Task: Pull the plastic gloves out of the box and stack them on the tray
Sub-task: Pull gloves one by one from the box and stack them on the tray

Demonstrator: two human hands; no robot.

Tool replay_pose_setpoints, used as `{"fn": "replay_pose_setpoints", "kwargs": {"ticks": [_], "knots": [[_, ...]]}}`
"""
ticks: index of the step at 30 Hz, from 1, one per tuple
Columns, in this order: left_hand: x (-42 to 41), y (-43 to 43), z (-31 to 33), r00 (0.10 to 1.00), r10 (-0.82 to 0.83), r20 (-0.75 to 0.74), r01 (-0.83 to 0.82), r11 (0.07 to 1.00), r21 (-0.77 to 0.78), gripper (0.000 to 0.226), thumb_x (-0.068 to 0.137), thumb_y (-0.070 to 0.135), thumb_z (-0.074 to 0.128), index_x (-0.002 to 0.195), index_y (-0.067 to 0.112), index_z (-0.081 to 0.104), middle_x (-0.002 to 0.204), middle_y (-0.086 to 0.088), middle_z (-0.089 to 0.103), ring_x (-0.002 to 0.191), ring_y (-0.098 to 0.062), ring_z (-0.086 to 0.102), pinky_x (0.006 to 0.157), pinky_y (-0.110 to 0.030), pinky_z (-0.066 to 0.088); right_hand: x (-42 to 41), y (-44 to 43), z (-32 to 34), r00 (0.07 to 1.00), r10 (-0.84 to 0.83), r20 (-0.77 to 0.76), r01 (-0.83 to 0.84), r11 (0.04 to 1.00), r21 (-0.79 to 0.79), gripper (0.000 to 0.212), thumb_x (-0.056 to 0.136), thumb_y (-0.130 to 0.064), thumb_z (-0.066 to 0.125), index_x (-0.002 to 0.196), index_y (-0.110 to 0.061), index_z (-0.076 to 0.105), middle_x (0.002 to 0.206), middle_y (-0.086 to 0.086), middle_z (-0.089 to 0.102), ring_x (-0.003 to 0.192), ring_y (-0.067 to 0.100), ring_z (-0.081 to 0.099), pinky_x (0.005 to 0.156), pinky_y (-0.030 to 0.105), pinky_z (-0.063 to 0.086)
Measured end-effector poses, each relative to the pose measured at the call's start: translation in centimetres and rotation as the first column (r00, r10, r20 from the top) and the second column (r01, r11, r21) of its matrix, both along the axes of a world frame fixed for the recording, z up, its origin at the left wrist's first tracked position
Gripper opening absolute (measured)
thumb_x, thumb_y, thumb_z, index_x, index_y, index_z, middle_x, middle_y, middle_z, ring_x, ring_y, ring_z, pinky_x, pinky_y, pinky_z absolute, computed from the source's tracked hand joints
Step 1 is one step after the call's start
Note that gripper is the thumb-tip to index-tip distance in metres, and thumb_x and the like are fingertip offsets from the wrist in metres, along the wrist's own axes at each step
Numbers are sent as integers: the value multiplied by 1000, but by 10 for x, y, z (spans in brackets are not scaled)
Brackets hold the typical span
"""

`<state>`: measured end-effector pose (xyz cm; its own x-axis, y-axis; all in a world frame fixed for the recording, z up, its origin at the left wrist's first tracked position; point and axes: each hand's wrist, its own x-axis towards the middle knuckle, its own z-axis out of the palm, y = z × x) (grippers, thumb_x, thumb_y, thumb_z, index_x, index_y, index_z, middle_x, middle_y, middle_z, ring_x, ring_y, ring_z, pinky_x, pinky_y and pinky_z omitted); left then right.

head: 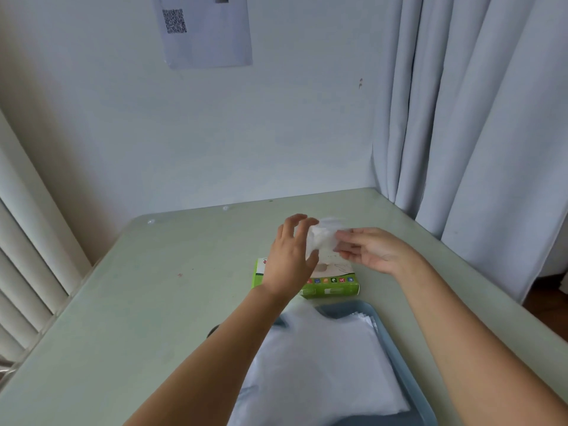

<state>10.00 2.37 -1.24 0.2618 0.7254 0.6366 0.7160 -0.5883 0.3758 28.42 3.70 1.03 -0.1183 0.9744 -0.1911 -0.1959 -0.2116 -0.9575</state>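
- Nearest the camera, on the near side of the box, sits a blue-grey tray (pixel 397 344) with rounded corners; its near end runs out of the bottom of the view.
- A stack of gloves (pixel 322 367), thin, whitish and translucent, lies flat in the tray and covers most of its floor. The stack's left edge spills over the tray's left rim, and a few sheet corners fan out at the end closest to the box.
- Both bare forearms reach forward over the tray towards the box, the left one crossing above the stack's left part.
- The box (pixel 333 289) is green with a pale top panel and a row of small coloured icons along its front edge. It lies flat on the table (pixel 147 296), just beyond the tray's far rim and apart from it.
- The left hand (pixel 289 259) is raised above the box's left half, back towards the camera. Its fingers are spread and lightly curled, with thumb and fingertips closed on the left side of a plastic glove (pixel 322 238).
- The right hand (pixel 370 250) is above the box's right half, palm turned leftward, its fingertips pinching the right side of the same glove.
- That glove is crumpled and hangs in the air between the two hands, above the box; whether its lower end still reaches the opening cannot be told.
- Beyond the box the pale green table runs to a white wall.
- Left of the box, past the table edge, are slatted blinds (pixel 27 259); right of it hangs a pale curtain (pixel 479 118).
- High on the wall above the box is a sheet of paper (pixel 212 38) with a printed code.
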Motion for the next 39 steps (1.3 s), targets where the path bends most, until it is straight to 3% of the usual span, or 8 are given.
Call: {"fn": "replay_pose_setpoints", "kwargs": {"ticks": [4,13,16,20,25,29,35,39], "knots": [[12,-1,9,999,-15,33,13,998,55,8,83,14,68,90,12,70,95,-4,66,91,-25,59,73,-28,44,5,-13,5,1000,-16,16,15,997,80,10,88,-1,59,85,-4,67,69,5,72,63,11,69,60,18,56],[15,-6,8,989,-12,148,8,1000,28,18,85,29,64,83,13,74,79,2,72,67,-16,66,62,-31,53,-12,-17,-6,976,-188,111,150,947,284,33,67,-30,77,56,-10,52,49,-1,50,52,12,43,62,23,41],[14,-8,14,963,18,267,26,987,-159,20,88,28,66,83,11,76,71,0,71,58,-4,61,61,-23,50,-8,-16,-8,974,-205,96,170,943,286,42,61,-39,78,53,-13,45,50,0,41,53,14,36,63,27,39],[8,-5,23,837,100,538,184,874,-449,16,88,19,67,77,9,75,73,-13,71,63,-13,58,67,-26,51,1,-14,-12,977,-199,71,178,957,230,33,74,-22,77,58,-12,51,54,-1,50,59,15,47,64,24,44],[5,-5,31,616,212,759,433,714,-551,7,81,8,74,74,8,71,69,-6,70,67,-15,66,70,-21,57,-5,-18,-6,993,-2,-116,18,991,135,38,69,-31,73,93,-7,56,85,14,67,75,25,69,68,29,59],[8,-7,30,602,215,769,506,642,-576,15,80,8,73,69,7,64,65,-4,68,63,-13,64,68,-21,57,-23,-18,-5,994,-108,36,96,967,235,34,73,-20,79,101,-10,62,94,10,71,84,22,69,74,31,53],[-5,-1,32,458,296,838,521,675,-523,17,86,9,67,72,8,59,69,-6,70,63,-11,69,63,-21,57,-15,-15,-15,900,-416,129,360,877,317,15,78,1,73,74,-8,62,70,4,62,60,11,58,62,19,53],[-13,2,30,409,328,851,578,628,-520,16,92,10,60,78,5,65,69,-5,71,66,-13,71,65,-22,58,-3,-8,-30,781,-447,436,357,893,274,16,78,-5,73,72,-12,60,73,8,64,62,19,61,63,30,52]]}}
